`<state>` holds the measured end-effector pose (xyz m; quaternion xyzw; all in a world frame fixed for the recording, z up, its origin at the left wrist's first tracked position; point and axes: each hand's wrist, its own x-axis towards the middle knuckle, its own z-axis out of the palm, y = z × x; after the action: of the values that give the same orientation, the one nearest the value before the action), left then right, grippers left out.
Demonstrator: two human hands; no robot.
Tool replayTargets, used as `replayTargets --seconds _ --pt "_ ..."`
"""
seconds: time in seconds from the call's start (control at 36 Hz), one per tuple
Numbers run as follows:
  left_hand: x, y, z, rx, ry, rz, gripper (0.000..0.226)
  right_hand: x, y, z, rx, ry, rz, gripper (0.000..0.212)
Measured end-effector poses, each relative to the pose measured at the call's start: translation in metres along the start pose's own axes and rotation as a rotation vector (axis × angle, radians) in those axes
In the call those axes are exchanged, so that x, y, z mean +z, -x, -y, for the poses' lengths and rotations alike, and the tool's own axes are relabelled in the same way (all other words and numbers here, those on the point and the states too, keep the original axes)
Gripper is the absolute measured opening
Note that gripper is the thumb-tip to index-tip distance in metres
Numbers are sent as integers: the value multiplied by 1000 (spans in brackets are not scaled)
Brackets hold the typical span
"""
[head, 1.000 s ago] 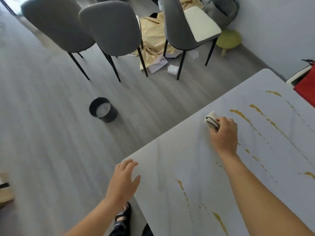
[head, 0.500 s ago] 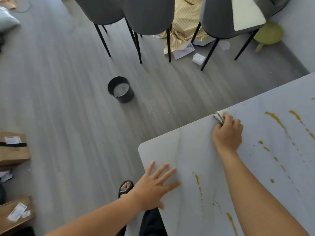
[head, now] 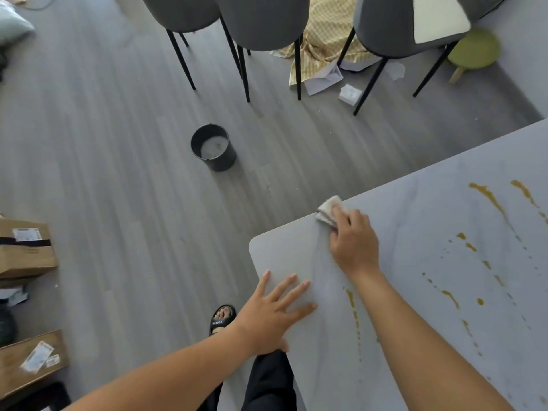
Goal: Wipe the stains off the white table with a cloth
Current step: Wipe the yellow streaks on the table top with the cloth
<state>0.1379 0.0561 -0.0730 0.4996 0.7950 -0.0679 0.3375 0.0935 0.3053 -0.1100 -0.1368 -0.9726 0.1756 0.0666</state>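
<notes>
Views: one, head-worn, wide-angle.
Position: above the near-left corner of the desk (head: 415, 232), close to it.
Facing: forward and steeply down, to the floor (head: 103, 143) past the desk.
Near edge: both forearms enter from the bottom; left hand (head: 275, 312) and right hand (head: 354, 244) lie close below the lens.
Middle: the cloth (head: 327, 210) under the right hand's fingers sits just right of centre.
Right: the desk runs out of frame.
Far: chairs (head: 261, 22) cut off by the top edge; bucket (head: 213, 151) between them and the desk.
Left: boxes (head: 23, 250) at the edge.
Straight down: a foot (head: 222, 318) beside the desk.
</notes>
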Motion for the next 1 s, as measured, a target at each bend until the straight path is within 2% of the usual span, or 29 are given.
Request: replayTargets --seconds 0.03,0.06,0.17,0.19,0.25,0.36,0.39,0.42,0.5,0.53,0.56,0.64,0.75,0.83,0.89,0.94,1.0 --pt "-1 -1 -1 -1 2 -2 109 1 2 -1 -64 15 14 50" --pt "-1 -1 -1 -2 5 5 109 0 3 -2 -55 3 12 50" --pt "-4 0 -9 -20 15 30 111 -5 -2 6 430 -119 -27 51" --pt "-4 0 -11 -28 17 31 111 -5 -1 14 481 -114 -32 52" --pt "-4 2 -14 -41 26 12 111 -1 9 31 367 -88 -37 52" --pt "9 10 -16 -52 64 -89 103 10 29 49 -150 -16 51 49" --pt "14 14 -15 -55 68 -126 100 9 28 48 -172 -8 54 49" --pt "18 18 -14 -58 70 -167 97 8 27 47 -116 -22 41 49" --pt "26 34 -10 -63 106 -270 79 9 21 50 242 -86 -48 50" --pt "28 41 -8 -69 127 -298 71 10 21 55 297 -87 -69 51" --pt "29 47 -6 -80 151 -334 61 12 21 62 297 -77 -79 51" --pt "31 68 -2 -186 255 -399 38 22 35 88 142 -55 -49 52" --pt "33 89 6 -392 454 -400 35 33 61 120 -16 -86 -8 49" --pt "38 106 11 -492 617 -374 32 30 79 144 -49 -118 107 43" --pt "37 119 8 -549 720 -409 29 22 86 156 43 -217 298 43" --pt "32 133 2 -590 827 -432 24 2 95 168 204 -457 511 39" --pt "25 146 -7 -635 925 -480 22 -31 105 177 495 -826 532 22"
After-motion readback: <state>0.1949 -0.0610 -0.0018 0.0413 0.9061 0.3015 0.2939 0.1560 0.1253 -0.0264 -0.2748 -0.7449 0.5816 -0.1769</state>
